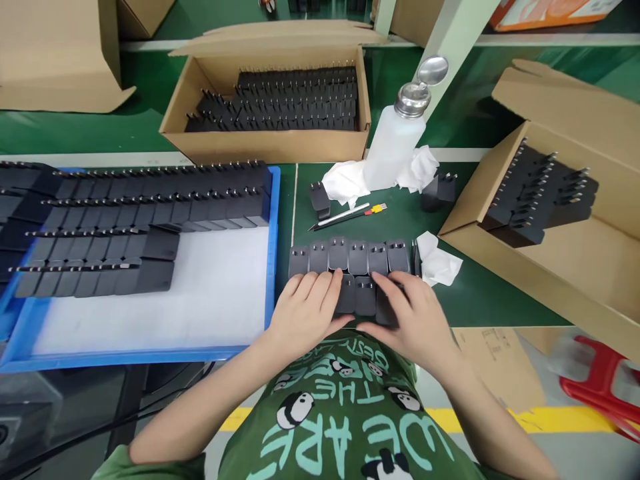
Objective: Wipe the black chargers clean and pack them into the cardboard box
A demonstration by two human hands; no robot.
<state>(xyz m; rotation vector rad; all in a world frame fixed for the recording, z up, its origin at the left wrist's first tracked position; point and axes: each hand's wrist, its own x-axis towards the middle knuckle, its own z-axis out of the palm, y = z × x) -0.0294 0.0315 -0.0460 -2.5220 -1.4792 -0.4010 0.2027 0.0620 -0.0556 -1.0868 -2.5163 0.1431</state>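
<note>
Across the green tabletop (480, 300), I see the left hand (306, 303) and right hand (420, 320) pinching the short near row of black adapters (365, 297), beside the blue tray (273, 267), where even, gentle pressure should keep them aligned.

The green table (480, 297) carries black adapters (358, 259), tissues (440, 261), a bottle (391, 150) and slim tools (344, 215).

Near: green worktop (500, 300) | far: more green surface (75, 133) beyond a pale strip (120, 159) (faintly glossy toward the right) | far right: pale, squared post (459, 40) | near right: grey floor (585, 459), yellow stripe (555, 420) crossing it, red furniture (595, 373), probably a stool, cut off and blurred | light: bright, even
</note>
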